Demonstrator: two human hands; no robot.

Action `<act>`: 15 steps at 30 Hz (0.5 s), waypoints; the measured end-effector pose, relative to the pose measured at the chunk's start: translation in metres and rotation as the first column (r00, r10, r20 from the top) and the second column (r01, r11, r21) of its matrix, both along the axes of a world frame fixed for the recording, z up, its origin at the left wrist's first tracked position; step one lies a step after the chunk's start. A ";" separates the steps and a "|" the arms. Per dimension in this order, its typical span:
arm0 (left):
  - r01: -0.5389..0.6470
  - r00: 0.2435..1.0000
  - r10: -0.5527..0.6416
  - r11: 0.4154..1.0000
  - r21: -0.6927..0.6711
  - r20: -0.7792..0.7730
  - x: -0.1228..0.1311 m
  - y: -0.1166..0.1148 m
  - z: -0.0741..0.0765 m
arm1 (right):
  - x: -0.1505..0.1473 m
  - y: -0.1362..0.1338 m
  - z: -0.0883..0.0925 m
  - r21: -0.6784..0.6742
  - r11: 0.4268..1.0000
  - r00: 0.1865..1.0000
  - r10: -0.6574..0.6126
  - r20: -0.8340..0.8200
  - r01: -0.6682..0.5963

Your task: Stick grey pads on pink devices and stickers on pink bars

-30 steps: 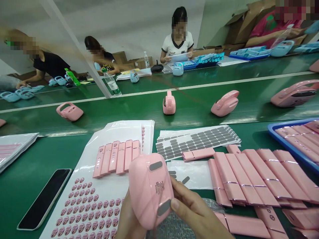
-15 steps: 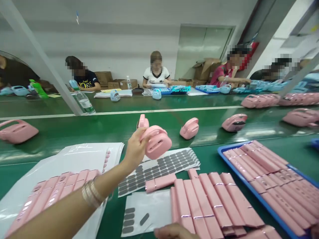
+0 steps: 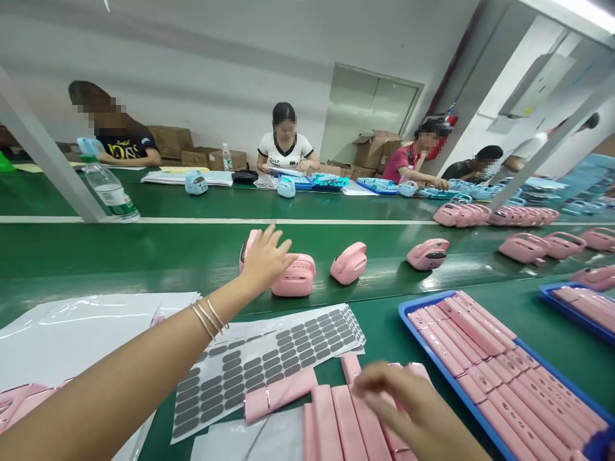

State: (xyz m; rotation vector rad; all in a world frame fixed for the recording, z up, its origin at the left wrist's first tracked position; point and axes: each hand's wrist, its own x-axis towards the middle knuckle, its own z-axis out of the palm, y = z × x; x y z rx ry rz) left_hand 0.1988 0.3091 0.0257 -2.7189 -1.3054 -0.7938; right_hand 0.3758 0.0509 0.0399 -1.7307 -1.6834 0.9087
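1. Left hand (image 3: 266,259): open, fingers spread, empty, just beside a glossy pink rounded plastic device (image 3: 296,279), long axis across the green conveyor belt (image 3: 144,253).
2. Right hand (image 3: 401,400): loosely curled, empty, over glossy pink rectangular plastic bars (image 3: 329,422); farther from the device.

Across a green counter (image 3: 202,205), a co-worker in a white T-shirt (image 3: 285,152) sits behind small blue devices (image 3: 286,187). A plastic water bottle (image 3: 109,195) stands tilted at left; cardboard boxes (image 3: 372,148) are stacked by the wall.

Thin silver bangles (image 3: 204,318) on left wrist (image 3: 229,296)
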 end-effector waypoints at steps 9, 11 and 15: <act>-0.394 0.754 0.646 0.586 -0.708 0.115 -0.059 0.040 0.007 | -0.060 0.128 -0.049 -0.173 0.985 0.802 0.100 0.589 0.004; -0.271 0.721 0.675 0.486 -0.831 0.160 -0.081 0.033 0.014 | -0.064 0.129 -0.057 -0.188 0.982 0.758 0.108 0.644 0.020; 0.024 0.645 0.688 0.417 -0.909 0.333 -0.135 -0.020 0.035 | -0.059 0.125 -0.060 -0.160 0.987 0.737 0.117 0.666 -0.012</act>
